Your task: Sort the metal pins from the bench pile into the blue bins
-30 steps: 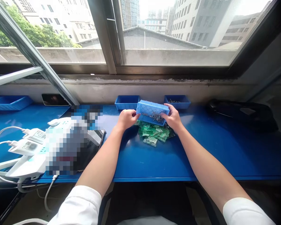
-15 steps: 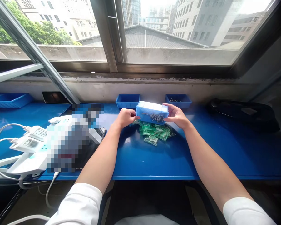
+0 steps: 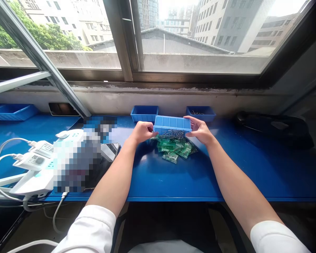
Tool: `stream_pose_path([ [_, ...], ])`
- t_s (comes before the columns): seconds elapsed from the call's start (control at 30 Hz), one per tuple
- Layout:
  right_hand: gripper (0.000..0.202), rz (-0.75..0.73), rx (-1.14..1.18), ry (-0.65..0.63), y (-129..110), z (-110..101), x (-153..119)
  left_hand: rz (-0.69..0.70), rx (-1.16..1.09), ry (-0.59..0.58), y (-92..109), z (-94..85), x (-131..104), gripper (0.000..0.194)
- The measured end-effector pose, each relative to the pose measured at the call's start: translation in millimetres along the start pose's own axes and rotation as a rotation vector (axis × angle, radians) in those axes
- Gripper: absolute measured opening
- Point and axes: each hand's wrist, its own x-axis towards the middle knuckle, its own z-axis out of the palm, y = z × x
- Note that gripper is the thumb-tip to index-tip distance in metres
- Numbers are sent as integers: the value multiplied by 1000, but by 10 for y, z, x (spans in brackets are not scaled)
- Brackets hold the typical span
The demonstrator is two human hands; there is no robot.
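A blue plastic parts bin (image 3: 172, 122) is held between my two hands, tilted, with its ribbed side catching the light. Thin metal screws or pins (image 3: 176, 134) lie gathered along its near side; their exact kind is too small to tell. My left hand (image 3: 143, 131) pinches the bin's left end. At the opposite end, my right hand (image 3: 200, 131) grips with the thumb in front and fingers behind. Just under the bin, a pile of small clear packets with green contents (image 3: 171, 148) sits on the blue tabletop (image 3: 173, 182); the bin partly hides it.
Behind the held bin stand a blue bin (image 3: 144, 117) and another bin (image 3: 201, 117) with small metal pieces. To the left are a white power strip (image 3: 35, 182) with cables, a blurred patch, a phone-like device (image 3: 63, 109) and a metal frame (image 3: 55, 82). A dark bag (image 3: 274, 130) lies right.
The bin has tipped between my hands, so its ribbed side now shows where a bright pale face was. The metal pieces have shifted toward its near edge. Both hands keep their grip.
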Motion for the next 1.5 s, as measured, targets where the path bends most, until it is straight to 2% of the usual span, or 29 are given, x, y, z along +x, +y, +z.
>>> stream_pose_path([
  [0.33, 78, 32, -43, -21, -53, -15, -17, 18, -69, -22, 82, -16, -4, 18],
  [0.47, 71, 4, -46, -20, -79, -6, -20, 1, -70, -4, 87, -11, -8, 18],
  [0.8, 67, -32, -32, 13, -64, 18, -15, -16, -86, -15, 48, 31, -16, 23],
  [1.0, 66, -13, -52, 33, -12, 1, -1, -31, -113, -99, 47, -8, -19, 30],
  [1.13, 68, -35, -75, 135, 101, -62, 24, -38, -187, -92, 30, -48, -16, 26],
  [1.27, 65, -75, -84, 227, 204, -127, 48, -58, -247, -15, 35, -49, -13, 20],
  [1.4, 62, -100, -131, 338, 279, -163, 75, -42, -95, 95, 108, 12, -6, 16],
  [1.5, 64, -73, -118, 422, 296, -165, 88, 34, 3, 117, 180, 99, 8, 15],
])
